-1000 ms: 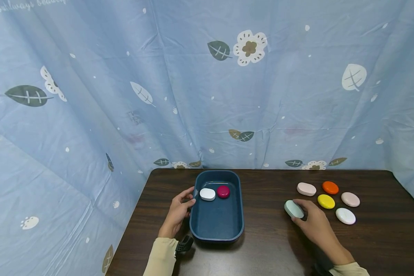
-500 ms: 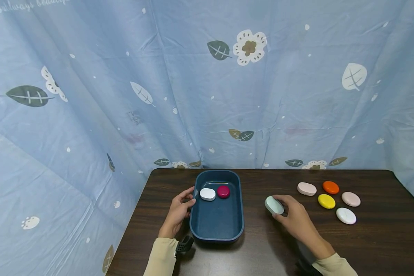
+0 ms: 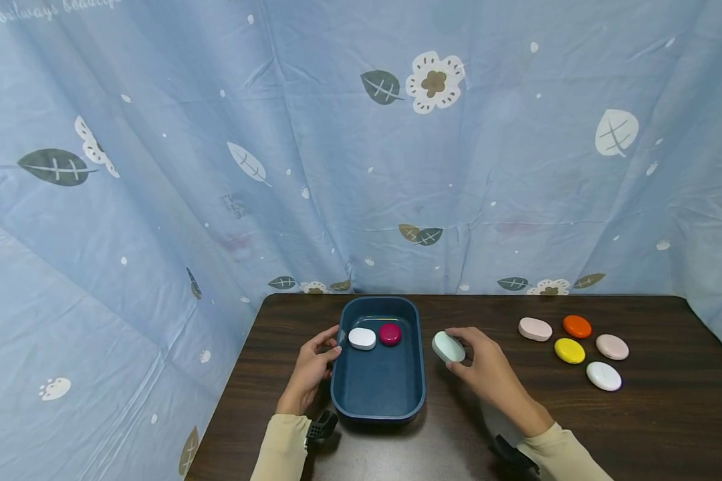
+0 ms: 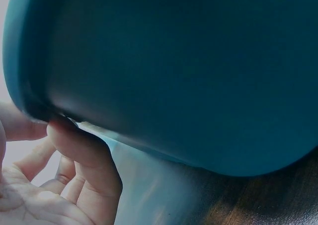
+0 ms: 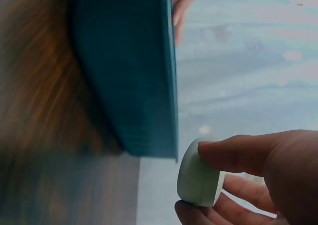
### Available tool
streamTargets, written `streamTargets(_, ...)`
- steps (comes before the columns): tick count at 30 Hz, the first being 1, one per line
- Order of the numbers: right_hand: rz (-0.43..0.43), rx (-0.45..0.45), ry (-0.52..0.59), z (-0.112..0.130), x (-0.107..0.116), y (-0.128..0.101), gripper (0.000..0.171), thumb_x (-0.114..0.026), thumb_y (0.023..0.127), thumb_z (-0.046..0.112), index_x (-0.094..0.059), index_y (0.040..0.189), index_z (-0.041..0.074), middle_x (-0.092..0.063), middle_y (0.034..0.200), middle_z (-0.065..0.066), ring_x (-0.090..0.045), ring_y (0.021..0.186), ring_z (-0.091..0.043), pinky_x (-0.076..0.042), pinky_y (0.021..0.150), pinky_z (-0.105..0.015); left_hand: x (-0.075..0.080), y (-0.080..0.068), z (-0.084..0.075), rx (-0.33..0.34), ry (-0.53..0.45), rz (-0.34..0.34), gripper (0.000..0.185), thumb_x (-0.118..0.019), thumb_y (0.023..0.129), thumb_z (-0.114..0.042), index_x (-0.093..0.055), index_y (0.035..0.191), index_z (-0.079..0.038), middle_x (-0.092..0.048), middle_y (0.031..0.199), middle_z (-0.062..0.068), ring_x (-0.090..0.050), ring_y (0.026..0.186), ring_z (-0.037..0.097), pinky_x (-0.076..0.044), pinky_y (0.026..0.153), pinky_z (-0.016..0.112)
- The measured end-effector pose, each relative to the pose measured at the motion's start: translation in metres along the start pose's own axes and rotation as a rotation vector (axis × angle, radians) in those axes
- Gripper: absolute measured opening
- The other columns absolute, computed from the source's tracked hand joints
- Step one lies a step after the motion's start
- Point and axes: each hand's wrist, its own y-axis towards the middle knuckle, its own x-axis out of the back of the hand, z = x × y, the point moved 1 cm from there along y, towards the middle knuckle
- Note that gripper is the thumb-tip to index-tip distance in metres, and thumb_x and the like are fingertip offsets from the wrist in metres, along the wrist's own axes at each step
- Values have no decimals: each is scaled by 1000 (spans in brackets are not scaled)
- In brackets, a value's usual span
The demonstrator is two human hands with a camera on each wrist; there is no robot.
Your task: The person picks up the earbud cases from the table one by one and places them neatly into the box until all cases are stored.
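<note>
My right hand (image 3: pixel 490 374) pinches a pale green oval bar of soap (image 3: pixel 448 347) between thumb and fingers, held up just right of the deep blue tray (image 3: pixel 378 394). In the right wrist view the green soap (image 5: pixel 196 178) appears side-on, apart from the tray wall (image 5: pixel 129 76). My left hand (image 3: pixel 307 371) holds the tray by its left rim, thumb at the edge, as the left wrist view shows close up with the thumb (image 4: pixel 84 145) against the wall. Inside the tray lie a white oval soap (image 3: pixel 362 339) and a round dark red soap (image 3: pixel 390 334).
On the right of the dark wooden table (image 3: pixel 475 307) lie several more soaps: pale pink oval (image 3: pixel 535 329), orange (image 3: pixel 576 327), yellow (image 3: pixel 569 351), pale pink round (image 3: pixel 612 347) and white (image 3: pixel 604 376). A blue patterned curtain (image 3: pixel 337 167) hangs behind and at the left.
My right hand has carried the green soap leftward from beside the other soaps to near the tray's right rim. The left hand and the tray have stayed put.
</note>
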Motion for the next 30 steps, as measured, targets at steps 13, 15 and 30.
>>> streamTargets(13, 65, 56, 49, 33, -23, 17, 51, -86, 79, -9, -69, 127, -4, -69, 120, -17, -67, 105, -30, -59, 87, -50, 0, -1, -1, 8, -6, -9, 47, -59, 105, -2, -57, 151, -5, -52, 113, 10, -51, 83, 20, -41, 59, 28)
streamTargets(15, 84, 52, 52, 37, -28, 20, 52, -86, 80, -8, -69, 128, -4, -69, 121, -17, -67, 105, -29, -59, 88, -50, 0, 0, -1, 10, -10, -9, 47, -59, 105, -2, -57, 151, -6, -52, 113, 10, -50, 82, 20, -41, 59, 28)
streamTargets(30, 203, 69, 50, 60, -55, 37, 48, -87, 80, -7, -71, 125, 0, -69, 122, -15, -64, 99, -25, -58, 85, -44, 1, 1, 0, 5, -2, -2, 47, -58, 105, -2, -57, 152, -7, -52, 114, 10, -51, 84, 22, -42, 60, 29)
